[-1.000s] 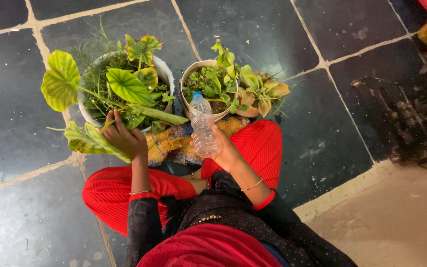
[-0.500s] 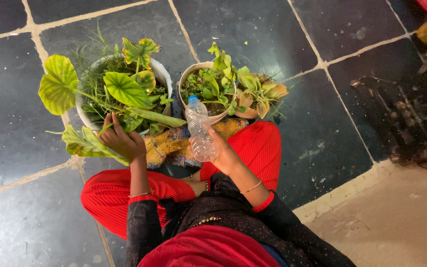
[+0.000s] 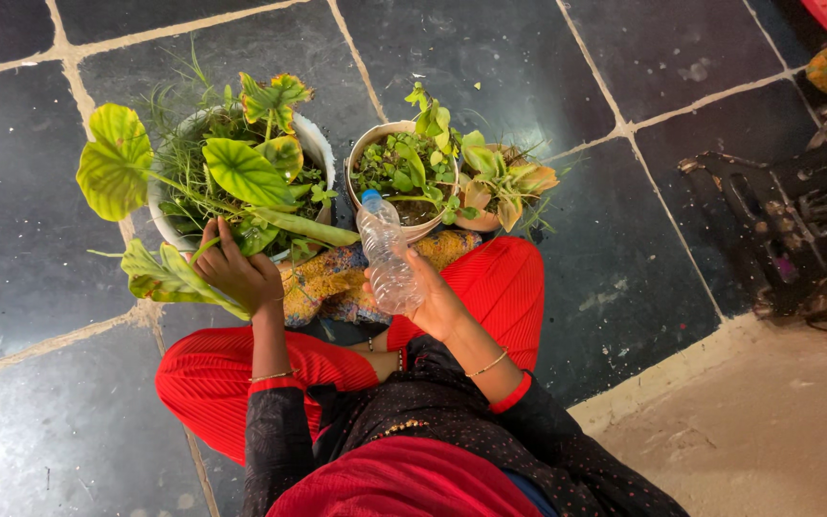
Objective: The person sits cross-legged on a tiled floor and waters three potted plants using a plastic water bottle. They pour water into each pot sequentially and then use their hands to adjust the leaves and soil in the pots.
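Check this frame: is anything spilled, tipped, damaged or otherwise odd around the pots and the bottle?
No spill or tipped pot shows. The leaf under the left hand droops with yellowed, browning edges, so it looks damaged. The right hand holds a capped plastic bottle tilted toward the middle pot.

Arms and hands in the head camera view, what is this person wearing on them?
Both hands, left hand and right hand, are bare. Each arm has a dark sleeve with small dots and a red cuff, pushed up the forearm. A thin gold bangle circles each wrist.
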